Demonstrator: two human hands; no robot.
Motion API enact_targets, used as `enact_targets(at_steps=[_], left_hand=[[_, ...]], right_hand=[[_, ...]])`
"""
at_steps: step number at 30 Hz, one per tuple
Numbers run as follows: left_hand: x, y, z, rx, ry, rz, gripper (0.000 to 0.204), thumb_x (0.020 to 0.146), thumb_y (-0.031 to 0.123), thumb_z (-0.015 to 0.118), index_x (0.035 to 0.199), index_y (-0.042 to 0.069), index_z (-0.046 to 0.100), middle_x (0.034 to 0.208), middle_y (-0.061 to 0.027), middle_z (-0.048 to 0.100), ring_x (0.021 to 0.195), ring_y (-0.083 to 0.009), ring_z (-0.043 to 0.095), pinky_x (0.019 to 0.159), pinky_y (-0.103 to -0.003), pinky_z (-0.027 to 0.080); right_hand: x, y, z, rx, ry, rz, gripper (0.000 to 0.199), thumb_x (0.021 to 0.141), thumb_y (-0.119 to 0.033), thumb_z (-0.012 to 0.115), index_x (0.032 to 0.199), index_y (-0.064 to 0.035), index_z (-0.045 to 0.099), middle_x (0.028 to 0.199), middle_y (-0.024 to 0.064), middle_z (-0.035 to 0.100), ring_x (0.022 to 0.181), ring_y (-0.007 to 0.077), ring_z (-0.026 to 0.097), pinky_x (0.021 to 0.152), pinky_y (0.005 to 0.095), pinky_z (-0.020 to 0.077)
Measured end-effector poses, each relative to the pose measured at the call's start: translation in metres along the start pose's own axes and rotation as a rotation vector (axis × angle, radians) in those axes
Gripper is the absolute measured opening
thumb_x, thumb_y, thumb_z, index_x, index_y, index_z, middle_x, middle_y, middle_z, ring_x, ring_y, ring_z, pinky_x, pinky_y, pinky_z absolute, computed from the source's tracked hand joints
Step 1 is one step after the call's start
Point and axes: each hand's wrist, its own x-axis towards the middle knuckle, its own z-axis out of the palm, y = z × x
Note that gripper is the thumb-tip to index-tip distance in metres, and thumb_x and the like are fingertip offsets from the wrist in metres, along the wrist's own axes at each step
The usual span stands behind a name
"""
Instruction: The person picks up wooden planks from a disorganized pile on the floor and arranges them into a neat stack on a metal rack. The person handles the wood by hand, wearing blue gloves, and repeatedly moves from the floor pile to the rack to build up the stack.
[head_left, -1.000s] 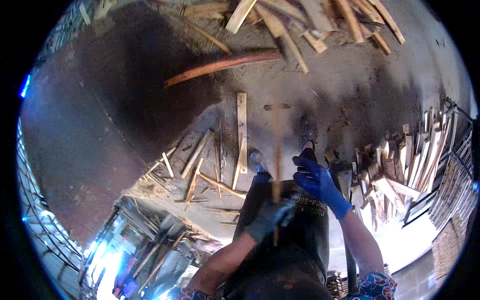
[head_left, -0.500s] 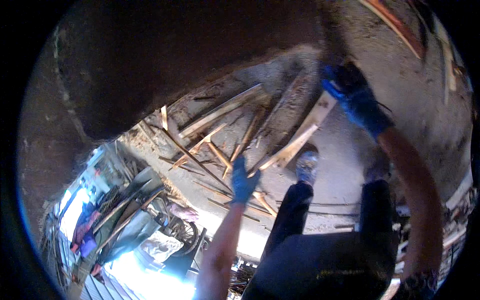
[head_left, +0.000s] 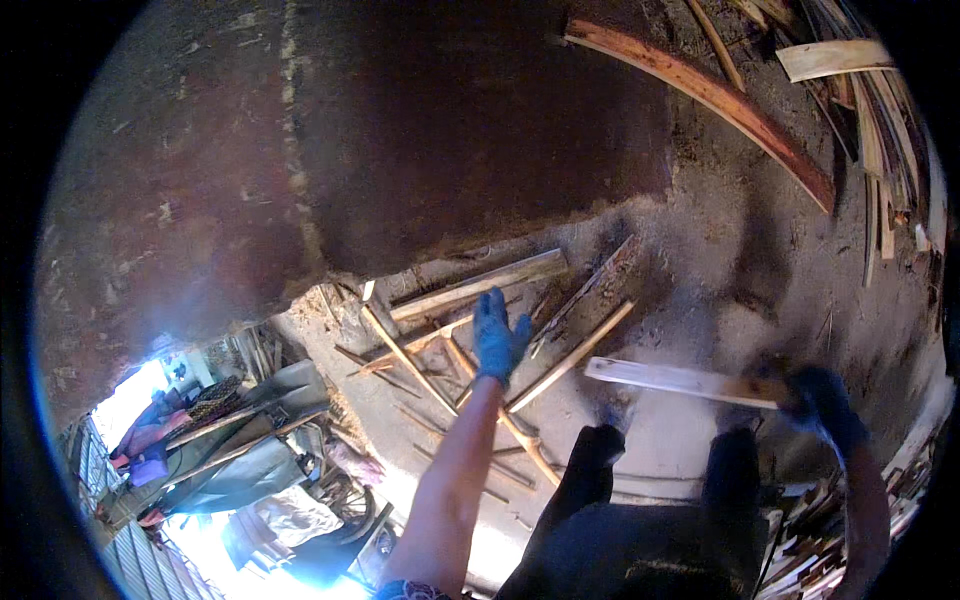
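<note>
My right hand, in a blue glove, is closed round the right end of a short pale wooden board. The board lies level across the view in front of my legs. My left hand, gloved in blue too, reaches out with its fingers apart and nothing in them. Under and around it are loose sticks and wood strips on the floor. Nearest to it are a pale plank just beyond and a long thin stick to its right.
A large dark brown rusty-looking surface fills the far left. A reddish-brown slab lies at the far right, with a pile of wood strips beyond it. More split wood is heaped at lower right. Tarps and clutter stand at lower left.
My right hand has swung the board toward me and to the right, away from the other sticks. My left hand has moved slightly farther out, still empty. The view has shifted too.
</note>
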Motion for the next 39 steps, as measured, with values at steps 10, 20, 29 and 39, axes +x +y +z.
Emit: enact_targets(at_steps=[10,20,29,39], left_hand=[[0.057,0.031,0.023,0.446,-0.073,0.165,0.05,0.06,0.031,0.073,0.102,0.014,0.053,0.098,-0.0107,0.054,0.092,-0.0294,0.051,0.077,-0.045,0.041],[-0.072,0.114,-0.161,-0.25,-0.443,0.685,0.05,0.063,0.013,0.066,0.112,0.016,0.058,0.121,-0.0096,0.053,0.111,-0.0293,0.05,0.093,-0.043,0.041],[-0.278,0.248,-0.26,-0.395,-0.677,1.2,0.049,0.083,0.017,0.05,0.131,0.019,0.042,0.123,-0.0125,0.046,0.115,-0.0288,0.044,0.099,-0.046,0.035],[-0.305,0.362,-0.286,-0.333,-0.571,1.612,0.049,0.067,0.02,0.058,0.115,0.029,0.06,0.129,-0.0079,0.043,0.116,-0.0316,0.038,0.098,-0.049,0.031]], right_hand=[[-0.13,-0.044,0.057,0.698,-0.082,0.498,0.04,0.07,-0.025,0.067,0.101,-0.0015,0.058,0.089,0.0122,0.062,0.077,0.0246,0.058,0.068,0.0364,0.0486],[-0.178,-0.204,-0.061,1.904,-0.137,0.55,0.036,0.086,-0.034,0.055,0.109,-0.0064,0.055,0.097,0.0097,0.06,0.085,0.0211,0.058,0.07,0.0344,0.05],[-0.247,-0.265,-0.081,2.191,0.079,0.678,0.035,0.091,-0.033,0.048,0.115,-0.0074,0.053,0.102,0.0075,0.06,0.093,0.0179,0.058,0.077,0.0302,0.0499],[-0.278,-0.21,-0.056,1.529,0.928,-0.341,0.039,0.088,-0.022,0.052,0.121,-0.0004,0.048,0.119,0.0148,0.052,0.11,0.0244,0.05,0.098,0.0351,0.0368]])
